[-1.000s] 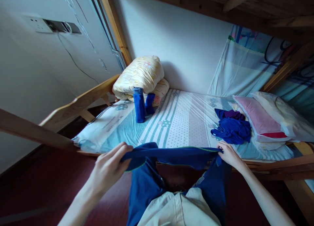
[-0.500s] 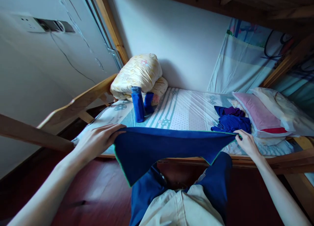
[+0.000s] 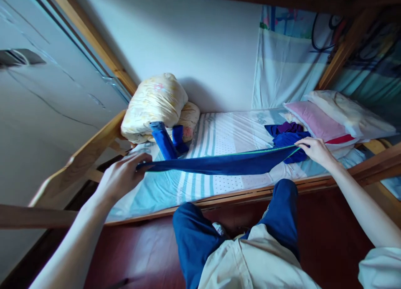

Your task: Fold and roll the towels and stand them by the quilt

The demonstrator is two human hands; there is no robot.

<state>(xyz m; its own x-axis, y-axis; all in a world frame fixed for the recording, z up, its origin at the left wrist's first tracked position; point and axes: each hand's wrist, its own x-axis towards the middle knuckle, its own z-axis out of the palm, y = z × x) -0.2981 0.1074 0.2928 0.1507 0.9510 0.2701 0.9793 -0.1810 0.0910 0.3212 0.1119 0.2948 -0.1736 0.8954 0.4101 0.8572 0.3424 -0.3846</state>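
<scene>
A dark blue cloth [image 3: 216, 163] with green edging stretches in a narrow band between my two hands, over the front of the bed. My left hand [image 3: 125, 174] pinches its left end, and my right hand [image 3: 315, 151] grips the right corner between thumb and fingers. Behind the cloth, toward the left, two blue rolled bundles [image 3: 164, 142] lie on the bed against a folded quilt [image 3: 155, 103]. Just beyond my right hand is a crumpled heap of blue and purple cloth [image 3: 286, 136], partly hidden by the held cloth.
The bed [image 3: 200, 193] has a striped sheet and a wooden front rail. Pink and white pillows [image 3: 322, 120] rest at the right end. A wooden headboard [image 3: 78, 159] stands at the left, and a hanging curtain [image 3: 282, 67] covers part of the back wall.
The cloth has gone from hanging down as a wide panel to a narrow, nearly level band, and it has swung forward over the bed. The camera view has shifted to the right.
</scene>
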